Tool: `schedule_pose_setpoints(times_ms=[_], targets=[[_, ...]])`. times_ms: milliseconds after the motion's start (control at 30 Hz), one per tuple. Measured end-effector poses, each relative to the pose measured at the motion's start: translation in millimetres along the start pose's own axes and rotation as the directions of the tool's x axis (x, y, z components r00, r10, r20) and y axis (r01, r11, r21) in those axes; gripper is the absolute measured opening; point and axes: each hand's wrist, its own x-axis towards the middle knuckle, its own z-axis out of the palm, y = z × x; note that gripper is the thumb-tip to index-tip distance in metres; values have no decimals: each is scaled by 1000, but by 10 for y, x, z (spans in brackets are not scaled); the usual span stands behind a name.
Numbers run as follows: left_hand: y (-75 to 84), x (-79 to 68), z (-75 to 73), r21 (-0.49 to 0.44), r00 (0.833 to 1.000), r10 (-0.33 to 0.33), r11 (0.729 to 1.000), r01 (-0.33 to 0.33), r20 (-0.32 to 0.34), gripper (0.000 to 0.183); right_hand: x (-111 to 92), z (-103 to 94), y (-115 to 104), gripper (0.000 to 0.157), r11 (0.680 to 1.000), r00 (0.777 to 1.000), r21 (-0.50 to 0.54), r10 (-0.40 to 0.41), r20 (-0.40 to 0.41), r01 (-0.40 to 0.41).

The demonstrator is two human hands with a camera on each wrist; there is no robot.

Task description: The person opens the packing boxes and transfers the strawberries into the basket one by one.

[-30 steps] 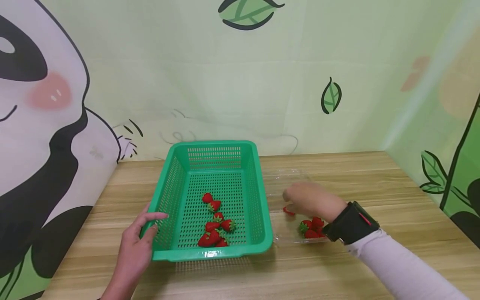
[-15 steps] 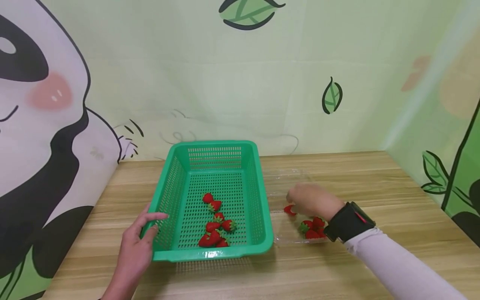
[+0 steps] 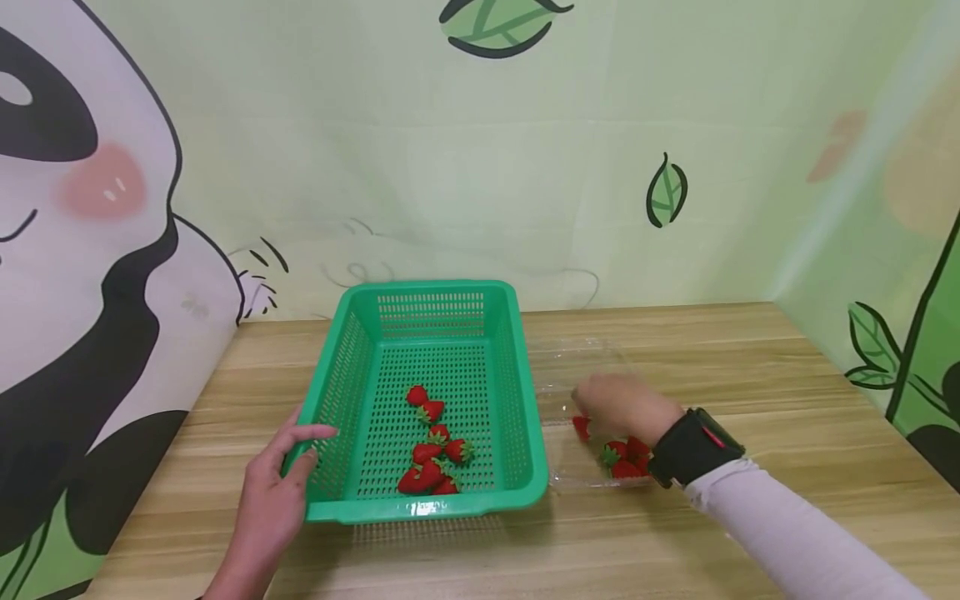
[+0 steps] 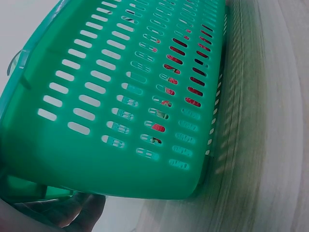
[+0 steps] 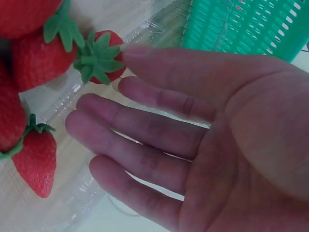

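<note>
My left hand [image 3: 270, 475] grips the left rim of a green perforated plastic basket [image 3: 420, 507], with finger and thumb tips over the inner side. Several red strawberries [image 3: 427, 477] with green leaves lie on the basket's floor. To its right my right hand [image 3: 626, 404], blurred in the head view, is over a clear plastic box [image 3: 562, 481]. In the right wrist view its thumb and index tips pinch the near edge of one strawberry [image 5: 99, 58], the other fingers stretched out. More strawberries [image 3: 626, 457] sit by the box's front right corner.
The wooden table [image 3: 750, 400] extends to both sides and in front of the basket. Behind it stands a printed wall [image 3: 420, 167] with a panda and leaves. The basket's right side stands close beside the clear box.
The strawberry under my right hand has turned and shifted slightly toward me, and that hand has edged down with it. My left hand and the basket have stayed put.
</note>
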Motion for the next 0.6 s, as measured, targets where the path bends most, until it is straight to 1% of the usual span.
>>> schedule_pose_setpoints(times_ms=[167,300,400,600], targets=[[2,-4,-1,21,1000,-6,1000,6,-5,31,13,41,-7,19,1000,1000,1,-7,-10,7],[2,-7,-1,9,1000,1,1000,-1,-5,31,9,58,-22,19,1000,999,5,-22,-27,23],[-1,-8,-1,-10,1000,11,1000,-11,-5,30,8,65,-37,19,1000,999,5,-29,-21,29],[-3,-7,1,-13,1000,15,1000,-15,-11,30,13,81,-46,18,999,999,-11,-34,-1,34]])
